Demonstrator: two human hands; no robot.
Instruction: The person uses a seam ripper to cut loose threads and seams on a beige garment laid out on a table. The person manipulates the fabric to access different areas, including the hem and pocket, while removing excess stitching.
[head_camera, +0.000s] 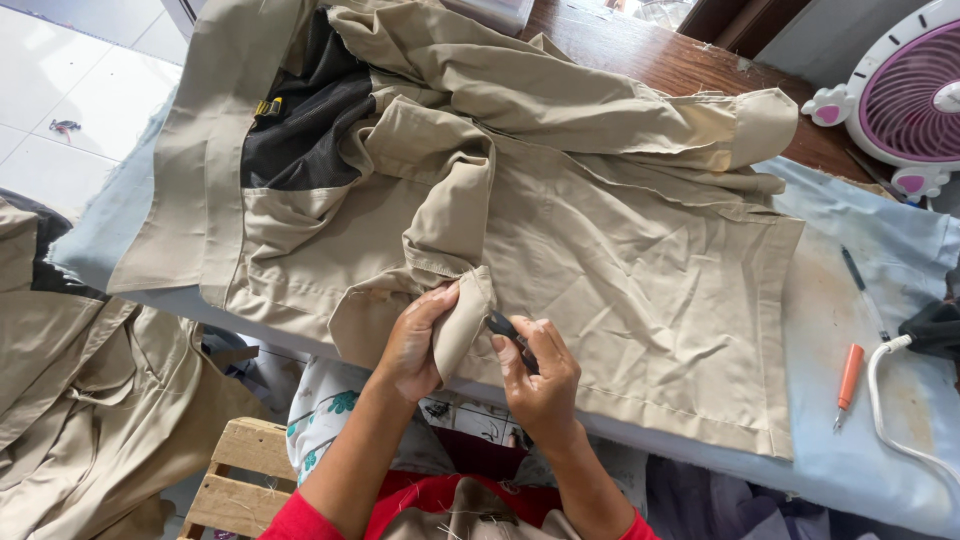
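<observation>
Left hand (412, 345) pinching a cuff of the crumpled khaki cotton garment (560, 240) at the counter's near edge; right hand (540, 375) gripping small dark snips (503, 326).

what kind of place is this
Probably a small garment finishing or tailoring workshop: a khaki shirt spread on a padded ironing table, the right hand holding a small thread snipper, more khaki garments piled nearby.

Bright, even daylight; soft shadows under cloth folds; sharp focus; slight wide-angle stretch at edges.
</observation>
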